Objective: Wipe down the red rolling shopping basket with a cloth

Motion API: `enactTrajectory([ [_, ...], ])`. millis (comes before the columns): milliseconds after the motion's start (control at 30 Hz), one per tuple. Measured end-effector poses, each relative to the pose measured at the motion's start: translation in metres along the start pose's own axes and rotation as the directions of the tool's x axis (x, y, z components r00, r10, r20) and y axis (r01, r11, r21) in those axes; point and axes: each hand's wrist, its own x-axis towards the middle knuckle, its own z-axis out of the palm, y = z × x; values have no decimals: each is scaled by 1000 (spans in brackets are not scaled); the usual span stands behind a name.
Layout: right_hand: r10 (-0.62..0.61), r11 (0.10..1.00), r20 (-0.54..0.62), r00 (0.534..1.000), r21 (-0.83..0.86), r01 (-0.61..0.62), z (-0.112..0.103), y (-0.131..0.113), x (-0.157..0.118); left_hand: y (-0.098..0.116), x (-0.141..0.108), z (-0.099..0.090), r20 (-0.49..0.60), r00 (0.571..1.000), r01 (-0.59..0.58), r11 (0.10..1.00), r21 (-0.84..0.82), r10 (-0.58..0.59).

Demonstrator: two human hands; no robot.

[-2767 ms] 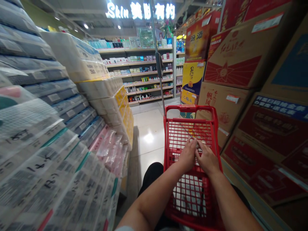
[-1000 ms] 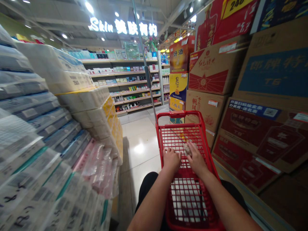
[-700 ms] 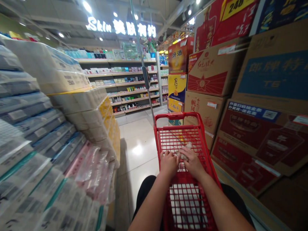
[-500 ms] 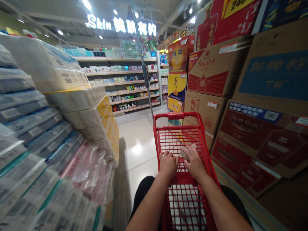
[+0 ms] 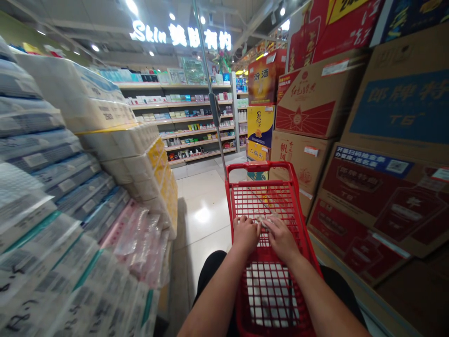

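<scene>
A red plastic shopping cart [image 5: 298, 196] with a grid basket stands right in front of me, between my knees. My left hand [image 5: 246, 234] is closed with its fingers curled over the cart's grid. Beside it, my right hand [image 5: 280, 236] is bent over a small crumpled whitish cloth [image 5: 261, 220], pressing it against the grid. The cloth bridges the gap between both hands, and its far side is partly hidden by the right fingers. A thin metal pole [image 5: 220, 140] rises from the cart's left front corner.
Stacked paper packs [image 5: 140, 164] and bagged goods [image 5: 87, 182] line the left side. Cardboard liquor cartons [image 5: 368, 178] are piled high on the right. Pale floor tiles [image 5: 201, 201] lead to shelves of cosmetics [image 5: 182, 114] under a lit sign.
My right hand has shifted slightly left with the cloth, which now lies between the two hands. The left hand stays at nearly the same spot. My view has tilted a little.
</scene>
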Motion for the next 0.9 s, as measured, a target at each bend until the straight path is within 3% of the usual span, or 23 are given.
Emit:
enactTrajectory([
  [133, 136, 983, -178, 975, -101, -156, -4, 3, 2, -1, -1, 1, 4, 1000, -2, 1000, 11, 2],
  [300, -65, 998, 11, 998, 23, 65, -1, -6, 2, -1, -1, 3, -23, 1000, -5, 1000, 15, 5],
  [367, -29, 999, -14, 999, 33, 29, -2, -8, 2, -1, 0, 3, -23, 1000, -7, 1000, 19, 8],
  [467, 122, 992, -129, 984, -27, -127, -5, -7, 3, 0, 0, 2, -7, 1000, -9, 1000, 22, 9],
  [633, 4, 1000, 11, 1000, 29, -5, -3, -10, 2, 0, 0, 0, -10, 1000, -3, 1000, 16, 3],
  [700, 59, 998, -64, 996, 24, -57, -2, -10, 2, 0, 0, 0, -10, 1000, -6, 1000, 12, 6],
  [800, 194, 977, -240, 951, -42, -210, 2, -10, 1, 0, 0, 1, -9, 1000, -5, 1000, 11, 5],
  [900, 103, 991, -130, 986, -70, -113, 4, -14, -1, 0, 0, 1, -12, 1000, 2, 1000, 21, -2],
])
